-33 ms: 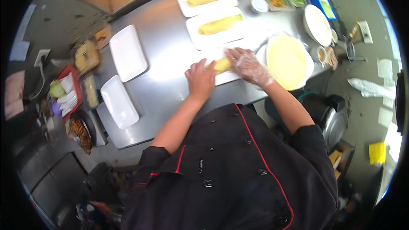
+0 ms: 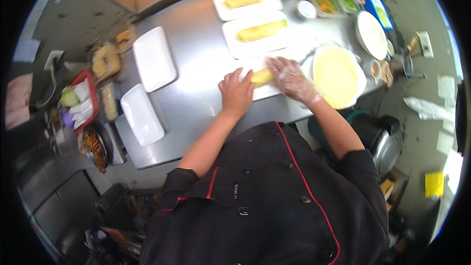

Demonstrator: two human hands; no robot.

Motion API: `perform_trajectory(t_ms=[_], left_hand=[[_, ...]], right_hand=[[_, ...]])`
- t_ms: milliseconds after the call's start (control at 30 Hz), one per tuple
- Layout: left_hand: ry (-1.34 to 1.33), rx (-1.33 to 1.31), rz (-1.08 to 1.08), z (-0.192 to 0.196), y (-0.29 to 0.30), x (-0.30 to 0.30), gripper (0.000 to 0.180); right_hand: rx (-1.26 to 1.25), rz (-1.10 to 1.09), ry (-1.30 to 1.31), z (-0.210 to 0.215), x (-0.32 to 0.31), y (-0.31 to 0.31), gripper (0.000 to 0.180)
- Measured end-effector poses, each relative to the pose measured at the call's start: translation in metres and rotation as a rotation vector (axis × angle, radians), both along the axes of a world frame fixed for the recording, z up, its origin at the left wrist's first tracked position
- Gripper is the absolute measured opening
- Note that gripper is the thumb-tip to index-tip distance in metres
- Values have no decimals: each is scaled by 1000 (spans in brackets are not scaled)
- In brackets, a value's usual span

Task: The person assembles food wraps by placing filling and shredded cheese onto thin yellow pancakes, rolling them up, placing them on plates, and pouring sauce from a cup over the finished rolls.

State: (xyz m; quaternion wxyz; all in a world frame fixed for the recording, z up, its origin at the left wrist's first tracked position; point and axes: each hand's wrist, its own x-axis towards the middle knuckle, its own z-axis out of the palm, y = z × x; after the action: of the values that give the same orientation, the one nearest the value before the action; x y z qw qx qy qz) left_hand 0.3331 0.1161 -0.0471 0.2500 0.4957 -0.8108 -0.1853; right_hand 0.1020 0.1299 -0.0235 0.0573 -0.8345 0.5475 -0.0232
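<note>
A yellow rolled crepe (image 2: 262, 77) lies on a white plate (image 2: 266, 92) near the table's front edge. My bare left hand (image 2: 237, 92) grips its left end, thumb toward the roll. Over the right end, my right hand (image 2: 294, 82), in a clear plastic glove, curls its fingers and partly hides it. Just right of that hand, thin round yellow crepes (image 2: 336, 73) lie on a round white plate (image 2: 362, 84). Beyond my hands, two more rolled crepes (image 2: 261, 31) sit on rectangular white plates (image 2: 230, 43), with a bit of green at their right ends.
Two bare white rectangular plates (image 2: 155, 59) stand on the steel table (image 2: 194, 61) at left. Small white-topped tubs (image 2: 306, 10), containers of chopped vegetables (image 2: 323, 0) and a white bowl (image 2: 371, 35) line the back right. A red basket (image 2: 87, 99) is beyond the left edge.
The view has shifted slightly, so the table and plates appear a little farther right. Both my hands stay on the rolled crepe.
</note>
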Motion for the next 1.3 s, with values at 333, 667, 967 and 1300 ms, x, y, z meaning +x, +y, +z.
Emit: perform_trajectory(t_ms=[333,667,967,1300], left_hand=[[1077,839,1170,-49,-105,193,40],[-41,515,749,-46,-205,207,47],[-251,390,576,-52,-263,210,45],[290,29,416,26,-80,-8,23]], right_hand=[[34,-535,-610,58,28,62,27],[143,-488,-526,60,21,73,25],[81,-811,-302,72,-46,91,22],[65,-173,-63,-15,-60,-80,18]])
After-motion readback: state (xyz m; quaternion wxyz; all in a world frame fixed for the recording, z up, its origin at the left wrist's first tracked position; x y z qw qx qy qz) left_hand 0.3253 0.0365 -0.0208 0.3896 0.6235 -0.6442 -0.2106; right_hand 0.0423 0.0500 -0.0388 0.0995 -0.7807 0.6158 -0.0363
